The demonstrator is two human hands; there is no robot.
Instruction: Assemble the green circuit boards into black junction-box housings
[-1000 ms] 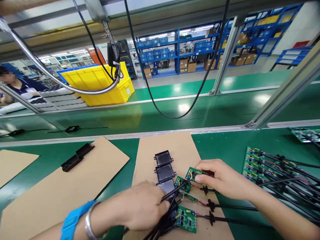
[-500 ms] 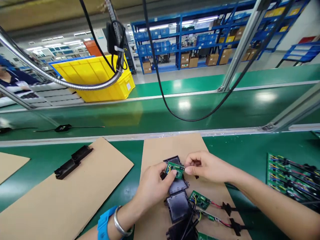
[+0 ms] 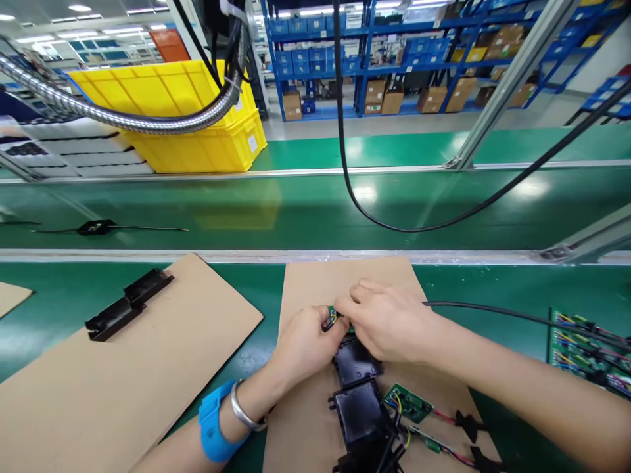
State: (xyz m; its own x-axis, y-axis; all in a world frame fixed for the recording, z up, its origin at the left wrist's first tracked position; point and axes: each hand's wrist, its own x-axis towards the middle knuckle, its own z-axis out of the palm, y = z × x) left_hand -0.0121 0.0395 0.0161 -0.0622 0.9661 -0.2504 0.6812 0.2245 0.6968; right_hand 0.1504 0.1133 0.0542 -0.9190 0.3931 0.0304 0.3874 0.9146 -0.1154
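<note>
My left hand (image 3: 308, 345) is closed on a small green circuit board (image 3: 332, 316) with yellow and dark wires, pinching its left end. Bent over the same board, my right hand (image 3: 389, 322) has its fingers together at the board and hides most of it; what they pinch is covered. A black cable (image 3: 473, 305) comes out from behind the right wrist and runs to the right. Directly below the hands lie open black plastic cases (image 3: 359, 410) in a column. Beside them is another green circuit board (image 3: 409, 402) with red and black leads.
Cardboard sheets lie under the work (image 3: 305, 420) and to the left (image 3: 197, 328). Two black case parts (image 3: 129, 305) rest on the left sheet. Wired boards (image 3: 586, 348) are stacked at right. A hanging black cable (image 3: 409, 230) and a yellow crate (image 3: 197, 144) stand out beyond the bench.
My right hand has moved left and turned over the board, covering most of it. The left hand still grips the board. The view has shifted slightly.
</note>
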